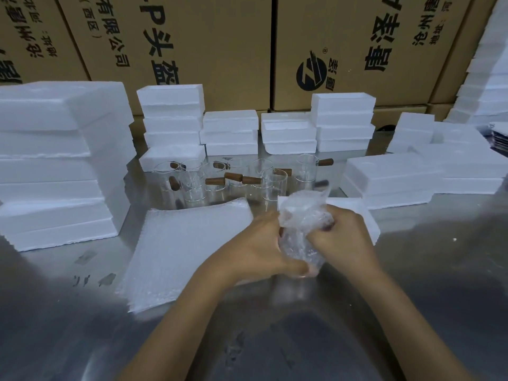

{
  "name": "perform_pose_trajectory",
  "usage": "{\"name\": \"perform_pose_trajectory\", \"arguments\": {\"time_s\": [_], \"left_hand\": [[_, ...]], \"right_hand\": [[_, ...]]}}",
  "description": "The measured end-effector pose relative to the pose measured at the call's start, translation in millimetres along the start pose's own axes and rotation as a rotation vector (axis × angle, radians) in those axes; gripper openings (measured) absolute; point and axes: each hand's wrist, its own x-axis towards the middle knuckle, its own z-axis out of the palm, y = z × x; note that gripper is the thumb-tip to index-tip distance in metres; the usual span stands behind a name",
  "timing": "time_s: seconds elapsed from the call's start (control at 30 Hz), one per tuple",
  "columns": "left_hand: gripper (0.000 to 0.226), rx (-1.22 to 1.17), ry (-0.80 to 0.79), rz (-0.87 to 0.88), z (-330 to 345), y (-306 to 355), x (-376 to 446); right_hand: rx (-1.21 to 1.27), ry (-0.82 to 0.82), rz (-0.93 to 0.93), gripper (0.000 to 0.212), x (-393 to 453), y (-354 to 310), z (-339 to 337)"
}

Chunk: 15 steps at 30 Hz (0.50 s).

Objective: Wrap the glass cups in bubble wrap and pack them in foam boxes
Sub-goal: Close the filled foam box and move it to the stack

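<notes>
view: head camera only, worn on the person's head
facing: forward and down over the metal table (412, 270), toward the cardboard cartons (220, 37) at the back
nearness: forearms fill the lower frame, close to the lens
lens: wide-angle, edges bowed
shared: no second view

The near part of the bench (412, 298) is left bare on the right. On the left it is covered by a flat stack of bubble wrap sheets (189, 248). Behind that, passage is blocked by a cluster of glass cups (236, 180), hemmed in by a tall foam box stack (60, 166) on the left, lower foam boxes (398, 177) on the right, and a foam box row (231, 133) at the back.
</notes>
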Motion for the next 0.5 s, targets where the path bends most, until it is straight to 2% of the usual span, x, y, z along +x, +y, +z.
{"name": "perform_pose_trajectory", "arguments": {"time_s": [0.07,0.1,0.17,0.23,0.33,0.43,0.5], "left_hand": [[0.051,-0.247,-0.006,-0.038,-9,-4,0],[0.043,-0.244,0.048,-0.053,-13,-7,1],[0.025,-0.17,0.152,-0.053,-16,-12,3],[0.016,-0.139,0.194,-0.038,-8,-8,4],[0.022,-0.091,0.315,-0.042,6,1,4],[0.014,0.169,0.449,-0.08,8,-3,6],[0.012,0.279,0.484,-0.15,8,-5,7]], "right_hand": [[-0.029,-0.006,-0.059,0.014,0,2,4],[-0.029,0.012,-0.082,0.018,1,4,5],[-0.03,0.036,-0.116,0.021,2,6,8],[0.037,0.008,-0.12,0.012,1,6,9],[0.231,-0.022,-0.157,0.029,-1,2,9],[0.391,0.038,-0.25,0.021,0,-4,7],[0.335,-0.007,-0.288,0.021,-1,-3,7]]}}
